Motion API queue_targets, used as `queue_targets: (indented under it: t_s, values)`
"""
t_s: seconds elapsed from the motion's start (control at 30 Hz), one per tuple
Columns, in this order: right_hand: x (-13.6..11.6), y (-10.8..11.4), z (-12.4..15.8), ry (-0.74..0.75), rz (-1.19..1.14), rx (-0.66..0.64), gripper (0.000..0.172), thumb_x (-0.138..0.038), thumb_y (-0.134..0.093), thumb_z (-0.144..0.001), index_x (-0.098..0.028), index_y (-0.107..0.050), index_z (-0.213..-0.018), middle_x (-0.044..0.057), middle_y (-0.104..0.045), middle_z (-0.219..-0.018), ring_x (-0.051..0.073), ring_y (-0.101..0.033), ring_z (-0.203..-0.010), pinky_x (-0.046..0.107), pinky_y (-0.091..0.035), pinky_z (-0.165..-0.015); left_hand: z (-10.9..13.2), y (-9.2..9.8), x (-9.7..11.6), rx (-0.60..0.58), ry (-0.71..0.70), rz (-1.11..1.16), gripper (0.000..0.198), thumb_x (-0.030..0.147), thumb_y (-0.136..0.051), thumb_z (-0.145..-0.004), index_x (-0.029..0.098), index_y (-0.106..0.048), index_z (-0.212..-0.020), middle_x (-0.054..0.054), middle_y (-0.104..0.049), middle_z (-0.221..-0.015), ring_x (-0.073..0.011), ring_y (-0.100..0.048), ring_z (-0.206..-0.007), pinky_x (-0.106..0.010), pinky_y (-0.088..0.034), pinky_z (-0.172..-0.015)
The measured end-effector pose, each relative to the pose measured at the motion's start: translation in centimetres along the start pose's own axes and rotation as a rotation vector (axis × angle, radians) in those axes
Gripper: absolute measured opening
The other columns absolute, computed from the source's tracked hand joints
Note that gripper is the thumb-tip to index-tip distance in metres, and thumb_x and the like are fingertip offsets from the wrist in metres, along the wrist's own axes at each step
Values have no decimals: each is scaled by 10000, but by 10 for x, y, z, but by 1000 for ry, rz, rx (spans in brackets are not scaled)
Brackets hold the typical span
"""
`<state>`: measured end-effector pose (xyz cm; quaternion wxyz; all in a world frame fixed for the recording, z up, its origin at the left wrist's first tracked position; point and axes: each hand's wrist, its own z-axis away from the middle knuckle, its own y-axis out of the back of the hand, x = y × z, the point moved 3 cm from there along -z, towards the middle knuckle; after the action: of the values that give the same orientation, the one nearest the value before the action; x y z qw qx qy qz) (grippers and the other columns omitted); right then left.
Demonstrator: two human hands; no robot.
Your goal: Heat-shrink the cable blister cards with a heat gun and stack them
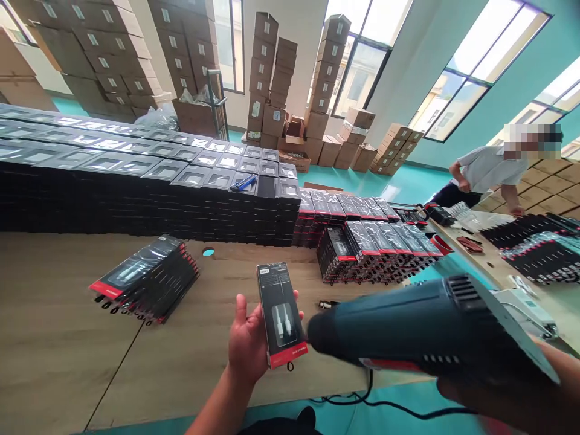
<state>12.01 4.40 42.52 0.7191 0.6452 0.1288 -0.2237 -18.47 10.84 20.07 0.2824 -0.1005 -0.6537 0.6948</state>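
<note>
A pale wooden worktable (58, 338) fills the lower view, with a small round hole (208, 252) in it near the centre. Along its far edge, from nine to twelve o'clock, runs a long wall of stacked black boxes (136, 193), a blue utility knife (243, 182) lying on top. At ten o'clock a fanned pile of black-and-red packages (149, 278) lies on the wood; at one o'clock stand rows of wrapped packages (376, 241). Brown cartons (272, 78) tower at twelve o'clock before tall windows, the floor and walls teal. At two o'clock a person in a white shirt (487, 169) leans over a second table. At six o'clock the left hand (247, 344) curls closed around a slim black cable package (281, 314), held upright above the table, its clear window facing the camera. At four o'clock a dark blue heat gun (421, 329) points its nozzle at that package, almost touching; the right hand (512, 399) holds it from below, though its fingers are hidden, so I cannot tell the grip.
</note>
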Motion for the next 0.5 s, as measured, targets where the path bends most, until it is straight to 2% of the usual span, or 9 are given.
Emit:
queue_targets:
  t_s: [0.1, 0.2, 0.23, 0.3, 0.37, 0.43, 0.5]
  values:
    - [-12, -1, -18, 27, -16, -163, 443, -769, -729, -815, -415, -803, -1069, -29, -862, -1015, 351, -788, -909, 408, -663, -803, -1, -2, -6, -26, 23, -2, 813, 823, -406, -992, 177, -761, -1334, -172, -790, -1308, -397, -738, -1225, -579, -482, -1158]
    - [-36, -4, -26, 128, -47, -261, 412, -715, -728, -877, -429, -769, -1171, -42, -825, -1218, 334, -761, -1085, 406, -641, -942, -2, -5, -9, -27, 31, -1, 777, 789, -397, -1018, 176, -766, -1321, -155, -810, -1262, -367, -743, -1224, -544, -504, -1144]
    - [-42, -6, -25, 178, -68, -320, 371, -670, -733, -894, -433, -780, -1174, -42, -830, -1217, 317, -773, -1072, 383, -652, -924, -2, -6, -9, -21, 33, -3, 795, 795, -386, -1018, 169, -760, -1335, -157, -801, -1290, -367, -737, -1238, -540, -506, -1144]
    - [-48, -8, -19, 252, -82, -401, 261, -585, -779, -863, -446, -841, -1075, -42, -870, -1062, 304, -820, -938, 348, -685, -828, -1, -8, -10, -5, 46, -10, 843, 823, -366, -1005, 163, -742, -1370, -161, -768, -1370, -376, -734, -1243, -547, -513, -1139]
    - [-46, -5, -15, 249, -65, -333, 204, -563, -864, -722, -452, -882, -891, -29, -879, -864, 341, -839, -786, 366, -709, -696, 0, -10, -10, 11, 50, -10, 870, 842, -347, -996, 171, -728, -1397, -156, -741, -1426, -369, -757, -1195, -545, -533, -1118]
    - [-43, 1, -14, 267, -60, -161, 205, -537, -907, -628, -464, -880, -818, -21, -872, -803, 370, -834, -718, 386, -709, -604, 0, -11, -9, 24, 36, -15, 879, 827, -312, -1012, 154, -728, -1395, -165, -753, -1401, -355, -770, -1166, -526, -547, -1107]
    - [-47, 5, -16, 394, -84, -45, 198, -485, -896, -678, -477, -875, -874, -26, -868, -794, 342, -817, -667, 365, -698, -555, 0, -12, -8, 28, 15, -29, 867, 778, -273, -1047, 120, -748, -1354, -182, -797, -1293, -354, -766, -1183, -517, -546, -1113]
